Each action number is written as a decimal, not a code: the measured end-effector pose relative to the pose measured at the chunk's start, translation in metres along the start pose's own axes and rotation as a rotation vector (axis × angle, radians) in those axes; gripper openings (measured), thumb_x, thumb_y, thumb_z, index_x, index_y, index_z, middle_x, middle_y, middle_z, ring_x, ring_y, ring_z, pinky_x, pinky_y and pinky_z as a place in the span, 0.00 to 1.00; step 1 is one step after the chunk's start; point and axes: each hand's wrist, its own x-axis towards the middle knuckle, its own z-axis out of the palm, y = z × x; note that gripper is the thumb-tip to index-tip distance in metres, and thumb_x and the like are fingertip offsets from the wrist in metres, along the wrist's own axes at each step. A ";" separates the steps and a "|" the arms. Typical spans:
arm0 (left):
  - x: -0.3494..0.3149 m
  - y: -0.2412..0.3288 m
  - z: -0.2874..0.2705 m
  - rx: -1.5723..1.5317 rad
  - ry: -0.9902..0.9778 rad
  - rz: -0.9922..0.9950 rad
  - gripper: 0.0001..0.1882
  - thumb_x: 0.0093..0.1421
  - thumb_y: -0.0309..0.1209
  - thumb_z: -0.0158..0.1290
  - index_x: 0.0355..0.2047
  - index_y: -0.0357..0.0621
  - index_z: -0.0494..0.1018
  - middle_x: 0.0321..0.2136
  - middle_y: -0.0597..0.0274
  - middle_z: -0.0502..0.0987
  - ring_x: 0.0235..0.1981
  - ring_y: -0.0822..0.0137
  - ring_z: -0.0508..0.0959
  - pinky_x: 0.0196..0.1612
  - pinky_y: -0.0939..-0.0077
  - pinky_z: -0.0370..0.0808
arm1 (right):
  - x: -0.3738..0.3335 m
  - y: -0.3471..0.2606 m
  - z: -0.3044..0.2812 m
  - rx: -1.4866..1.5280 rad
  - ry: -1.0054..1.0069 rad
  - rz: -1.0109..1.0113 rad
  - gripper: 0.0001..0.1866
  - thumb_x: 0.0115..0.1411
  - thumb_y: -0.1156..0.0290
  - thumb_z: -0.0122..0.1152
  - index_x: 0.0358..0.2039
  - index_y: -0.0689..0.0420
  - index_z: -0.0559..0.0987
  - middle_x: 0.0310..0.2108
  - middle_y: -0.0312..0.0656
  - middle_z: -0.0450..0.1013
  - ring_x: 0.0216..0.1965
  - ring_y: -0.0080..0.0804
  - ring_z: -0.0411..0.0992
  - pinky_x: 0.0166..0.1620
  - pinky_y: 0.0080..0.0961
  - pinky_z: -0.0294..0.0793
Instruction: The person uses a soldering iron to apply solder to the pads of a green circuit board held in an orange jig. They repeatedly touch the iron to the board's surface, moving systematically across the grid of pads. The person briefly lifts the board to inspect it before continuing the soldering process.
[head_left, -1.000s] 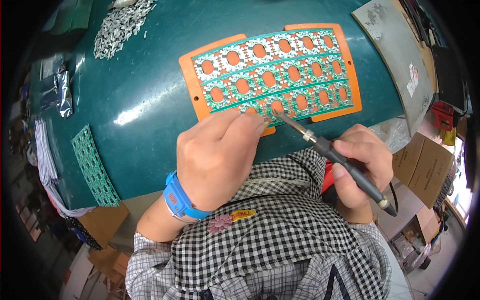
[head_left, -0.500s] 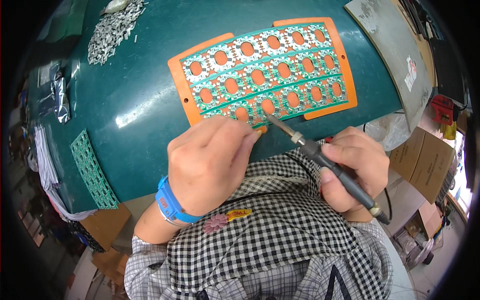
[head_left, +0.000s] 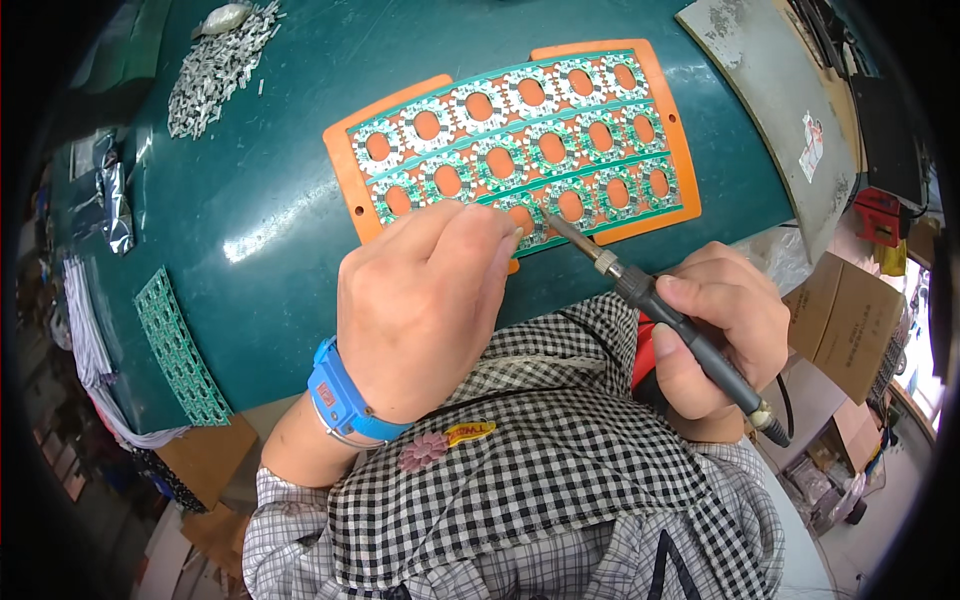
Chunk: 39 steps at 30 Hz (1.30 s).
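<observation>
A soldering iron (head_left: 690, 335) is gripped like a pen in my right hand (head_left: 725, 325). Its tip touches or hovers just over the near row of a green circuit board panel (head_left: 523, 178), which has rows of ring-shaped boards with round cutouts. The panel lies in an orange frame (head_left: 682, 165). My left hand (head_left: 425, 300), with a blue wrist strap (head_left: 345, 405) around the wrist, rests over the panel's near left edge. Its fingers are pinched together close to the iron's tip; what they hold is hidden.
Small grey-white parts (head_left: 215, 80) lie piled at the far left. Another green panel (head_left: 180, 350) sits at the table's left side, near white cables (head_left: 88, 320). A silvery bag (head_left: 115, 205) is farther back. A grey board (head_left: 765, 95) and cardboard box (head_left: 845, 325) stand at right.
The iron's tip has moved slightly right along the near row. My left hand has shifted up over the board, covering more of it. The whole view has drifted a little.
</observation>
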 end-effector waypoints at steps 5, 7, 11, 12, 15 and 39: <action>0.001 -0.001 0.001 0.021 -0.016 -0.003 0.05 0.56 0.19 0.64 0.32 0.39 0.78 0.25 0.55 0.80 0.25 0.58 0.82 0.27 0.70 0.77 | 0.002 0.001 0.003 0.000 -0.022 0.015 0.14 0.43 0.75 0.68 0.31 0.69 0.81 0.19 0.46 0.74 0.18 0.39 0.73 0.23 0.30 0.72; 0.001 -0.001 0.002 0.029 -0.015 -0.006 0.05 0.57 0.19 0.64 0.32 0.39 0.79 0.25 0.55 0.80 0.25 0.57 0.82 0.28 0.69 0.77 | 0.001 0.002 0.003 0.004 -0.019 0.015 0.14 0.43 0.75 0.67 0.31 0.69 0.81 0.19 0.46 0.74 0.18 0.40 0.74 0.23 0.30 0.72; 0.002 -0.002 0.006 0.026 0.003 0.002 0.05 0.57 0.20 0.64 0.32 0.40 0.79 0.25 0.55 0.81 0.25 0.57 0.82 0.28 0.69 0.77 | 0.003 0.003 0.003 0.009 -0.031 0.009 0.14 0.43 0.75 0.67 0.31 0.69 0.81 0.19 0.47 0.74 0.18 0.40 0.74 0.23 0.30 0.73; 0.002 -0.003 0.007 0.029 -0.003 -0.002 0.05 0.57 0.20 0.64 0.32 0.40 0.79 0.25 0.56 0.81 0.25 0.57 0.82 0.27 0.68 0.77 | 0.003 0.003 0.003 0.009 -0.035 0.008 0.13 0.43 0.75 0.67 0.31 0.69 0.81 0.19 0.47 0.74 0.18 0.40 0.74 0.23 0.30 0.73; 0.002 -0.003 0.008 0.041 -0.020 0.002 0.05 0.56 0.20 0.64 0.32 0.41 0.80 0.25 0.56 0.81 0.24 0.58 0.81 0.27 0.68 0.76 | 0.003 0.001 0.003 0.004 -0.044 0.001 0.13 0.43 0.75 0.67 0.31 0.69 0.81 0.19 0.47 0.74 0.18 0.40 0.74 0.23 0.30 0.73; 0.007 0.004 0.021 0.079 -0.007 0.118 0.09 0.52 0.20 0.67 0.34 0.40 0.81 0.23 0.57 0.77 0.24 0.58 0.80 0.25 0.67 0.75 | -0.005 0.003 -0.010 0.012 -0.019 0.018 0.14 0.39 0.76 0.67 0.30 0.69 0.81 0.19 0.48 0.74 0.17 0.41 0.73 0.22 0.30 0.72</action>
